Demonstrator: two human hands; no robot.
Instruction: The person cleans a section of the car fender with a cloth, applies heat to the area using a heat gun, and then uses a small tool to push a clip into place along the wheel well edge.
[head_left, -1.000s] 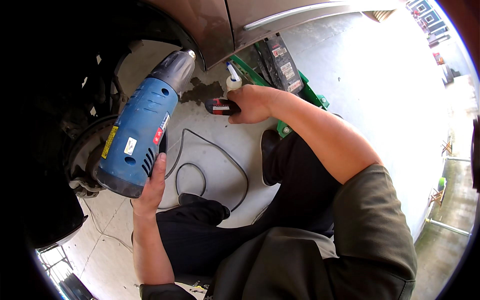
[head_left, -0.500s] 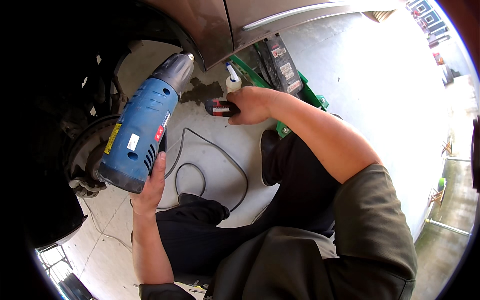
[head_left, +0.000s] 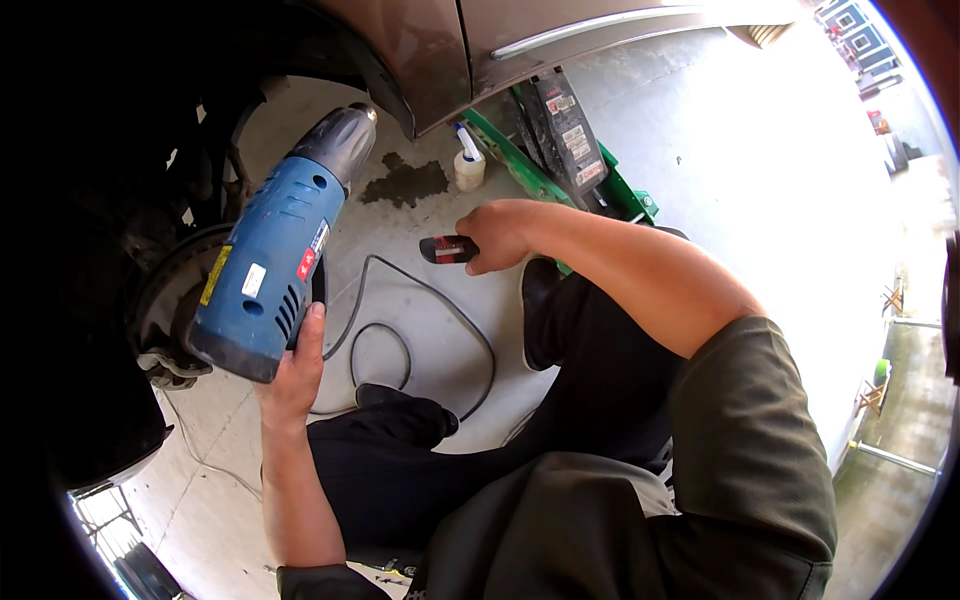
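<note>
Blue power tool (head_left: 272, 245) and black-red object (head_left: 446, 250) in the two hands (head_left: 290, 378) (head_left: 500, 234)

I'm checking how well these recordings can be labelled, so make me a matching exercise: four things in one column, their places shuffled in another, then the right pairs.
Things:
1. Blue power tool
2. Bottle
3. Black-and-red item
4. Dark cable

Places:
A. In the right hand
B. Lying in loops on the floor
C. In the left hand
D. Standing near a dark patch

Pairs: 1-C; 2-D; 3-A; 4-B
</note>
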